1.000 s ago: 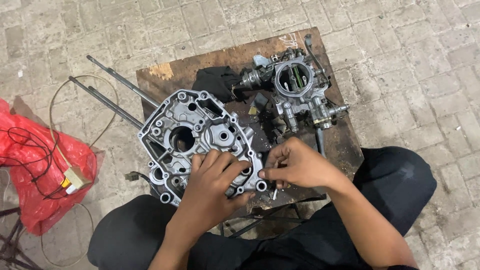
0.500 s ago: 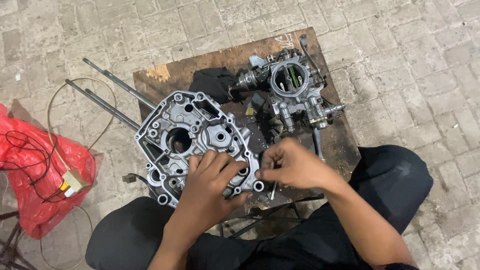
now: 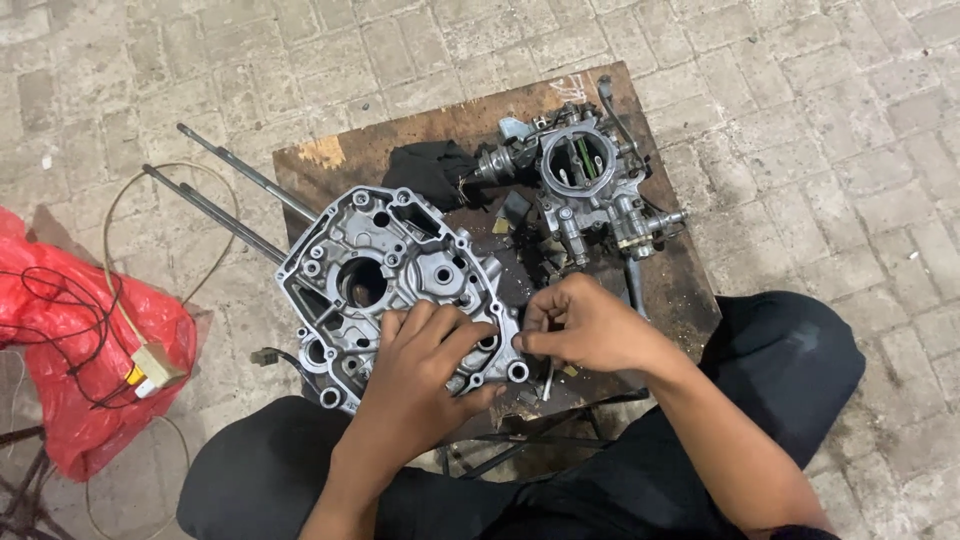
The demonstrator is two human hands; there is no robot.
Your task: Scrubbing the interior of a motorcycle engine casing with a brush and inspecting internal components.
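A silver engine crankcase half (image 3: pixel 385 265) lies flat on a dark, greasy wooden board (image 3: pixel 520 120). My left hand (image 3: pixel 425 365) rests palm down on the case's near right part, fingers spread over it. My right hand (image 3: pixel 585 325) sits at the case's right edge, fingers pinched around a thin metal tool (image 3: pixel 548 378) whose end pokes out below the hand. What the tool's tip touches is hidden by my fingers.
A carburettor (image 3: pixel 585 180) stands at the board's far right, a black rag (image 3: pixel 435 170) beside it. Two long metal rods (image 3: pixel 230 195) stick out left of the case. A red plastic bag (image 3: pixel 80 350) with wires and a small box lies on the paving at left.
Both hands keep their places on the case, the fingers shifting only slightly. The camera view has drifted a little.
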